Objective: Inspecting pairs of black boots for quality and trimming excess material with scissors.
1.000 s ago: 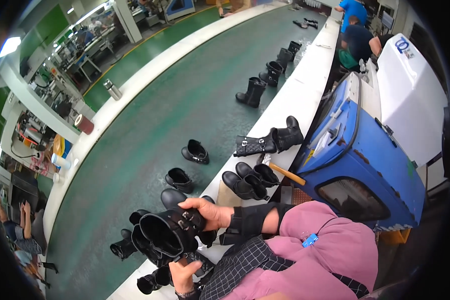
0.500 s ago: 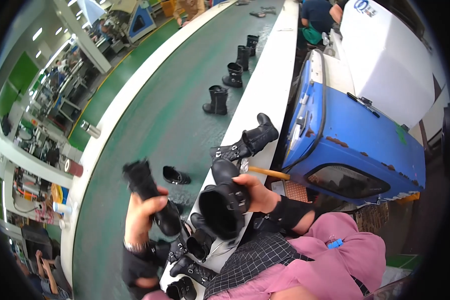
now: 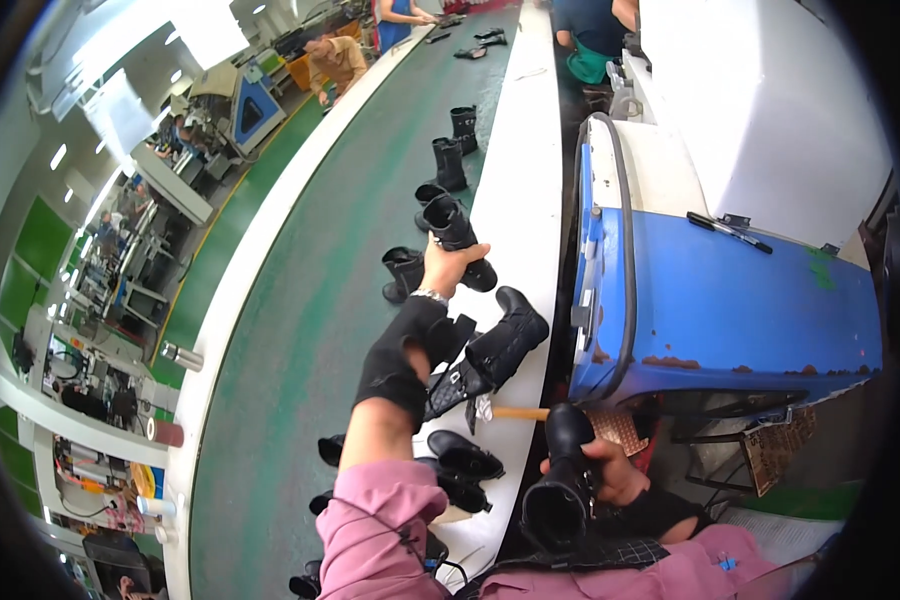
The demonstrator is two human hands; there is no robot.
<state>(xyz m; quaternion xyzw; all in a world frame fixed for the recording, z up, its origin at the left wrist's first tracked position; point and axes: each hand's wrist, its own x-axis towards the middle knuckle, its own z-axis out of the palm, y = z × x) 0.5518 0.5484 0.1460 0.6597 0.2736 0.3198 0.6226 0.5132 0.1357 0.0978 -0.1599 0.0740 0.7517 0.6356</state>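
My left hand (image 3: 444, 268) is stretched out over the right border of the green belt. Its fingers are wrapped round a black boot (image 3: 448, 222), held with the opening up and the toe toward the white ledge. Close to my body, my right hand (image 3: 620, 474) grips another black boot (image 3: 558, 500), its opening turned toward me. Between my hands a pair of buckled black boots (image 3: 508, 345) lies on the white ledge. Beside it is a hammer (image 3: 520, 412) with a wooden handle. More black boots (image 3: 465, 455) lie below, partly hidden by my left arm.
Several black boots (image 3: 448, 165) stand farther up the green belt (image 3: 280, 330). To the right is a blue machine (image 3: 740, 300) with a pen (image 3: 728, 230) on top. A metal flask (image 3: 182, 356) stands on the left border. Other people (image 3: 338, 62) work at the far end.
My left hand has moved far forward and right with its boot, beside the standing boots. My right hand has shifted right and down with its boot, off the ledge. The view has turned slightly.
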